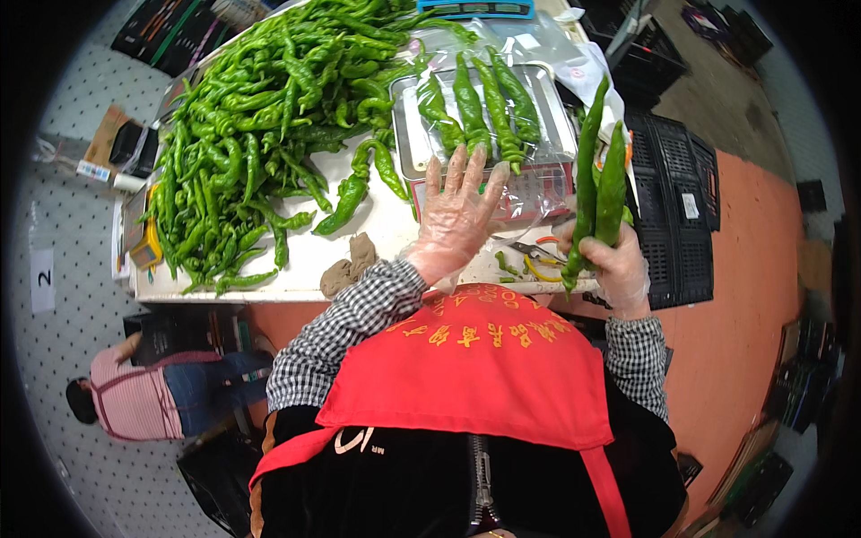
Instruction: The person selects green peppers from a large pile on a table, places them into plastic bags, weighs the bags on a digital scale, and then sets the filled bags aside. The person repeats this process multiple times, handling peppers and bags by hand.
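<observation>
My left hand [459,210], in a clear plastic glove, lies with fingers spread at the near edge of a clear plastic bag [538,195] on a weighing scale [562,128]. Several long green peppers [471,104] rest side by side on the scale's tray, their tips close to my left fingertips. My right hand [620,265], also gloved, grips green peppers [611,191] upright to the right of the scale. A large heap of green peppers [255,114] covers the left side of the white table [309,259].
Scissors [528,250] and pepper stems [506,265] lie near the table's front edge. A brown cloth-like lump [350,265] is by my left sleeve. Black plastic crates [672,202] stand at the right. A blue device [477,8] sits behind the scale. Another person [138,397] is at lower left.
</observation>
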